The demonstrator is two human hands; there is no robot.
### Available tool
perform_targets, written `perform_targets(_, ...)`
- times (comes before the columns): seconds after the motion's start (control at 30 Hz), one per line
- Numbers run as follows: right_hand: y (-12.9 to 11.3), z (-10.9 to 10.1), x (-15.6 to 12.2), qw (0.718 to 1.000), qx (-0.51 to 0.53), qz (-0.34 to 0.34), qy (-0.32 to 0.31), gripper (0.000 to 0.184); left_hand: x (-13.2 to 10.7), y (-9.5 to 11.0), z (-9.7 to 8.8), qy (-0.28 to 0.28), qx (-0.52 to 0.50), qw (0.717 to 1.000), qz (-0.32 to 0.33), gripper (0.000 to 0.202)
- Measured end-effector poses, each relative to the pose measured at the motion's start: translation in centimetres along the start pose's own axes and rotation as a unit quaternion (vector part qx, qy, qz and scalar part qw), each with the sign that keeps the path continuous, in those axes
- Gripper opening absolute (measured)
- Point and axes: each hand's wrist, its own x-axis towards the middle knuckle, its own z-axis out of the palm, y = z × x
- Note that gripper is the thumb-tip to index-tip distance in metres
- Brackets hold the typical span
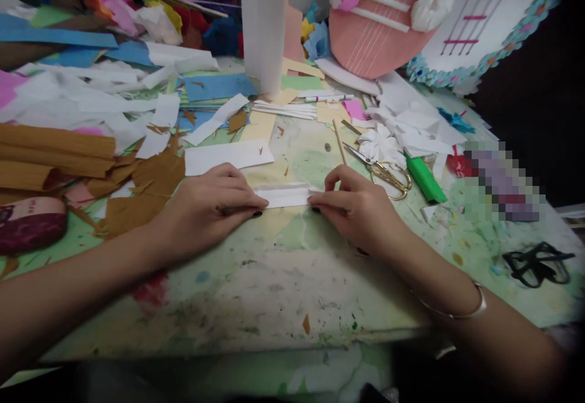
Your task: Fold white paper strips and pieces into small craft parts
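Note:
A small strip of white paper, with a fold along its length, is stretched between my hands just above or on the table. My left hand pinches its left end between thumb and fingers. At the right end, my right hand grips the strip the same way. A flat white paper piece lies just beyond my left hand. Past my right hand are gold-handled scissors, blades partly open, and a white paper flower.
Brown crepe paper and a dark red rounded object lie at left. A white roll stands upright at the back. A green rolled piece, black glasses-like frame and decorated pink panel are to the right. Paper scraps surround the work area.

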Motion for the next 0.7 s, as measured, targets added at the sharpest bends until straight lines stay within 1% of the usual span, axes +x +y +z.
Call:
perform_targets(0.07,0.65,0.15,0.22,0.999,0.032,-0.029,0.018,0.022,0.08,-0.28,-0.03,-0.003,-0.018,1.0,-0.014,0.014)
perform_targets(0.17,0.84,0.27,0.39,0.998,0.049,-0.046,0.022,0.023,0.07,-0.27,0.08,0.006,-0.002,1.0,0.006,0.013)
perform_targets(0.27,0.77,0.26,0.45,0.997,0.069,-0.042,0.0,0.023,-0.01,-0.11,0.2,0.017,0.042,0.998,0.046,0.014)
perform_targets(0.33,0.81,0.23,0.46,0.996,0.078,-0.042,-0.017,0.024,-0.07,-0.04,0.25,0.018,0.062,0.996,0.061,0.014)
perform_targets(0.53,0.98,-0.03,0.53,0.996,0.061,-0.054,-0.038,0.027,-0.06,0.12,0.36,0.028,0.075,0.994,0.074,0.014)
perform_targets(0.63,0.95,-0.21,0.75,0.997,0.034,-0.07,-0.023,0.025,-0.02,0.25,0.41,0.038,0.085,0.992,0.091,0.013)
perform_targets(0.7,1.0,-0.24,0.96,0.995,0.029,-0.097,-0.012,0.024,-0.06,0.25,0.49,0.027,0.079,0.992,0.093,0.014)
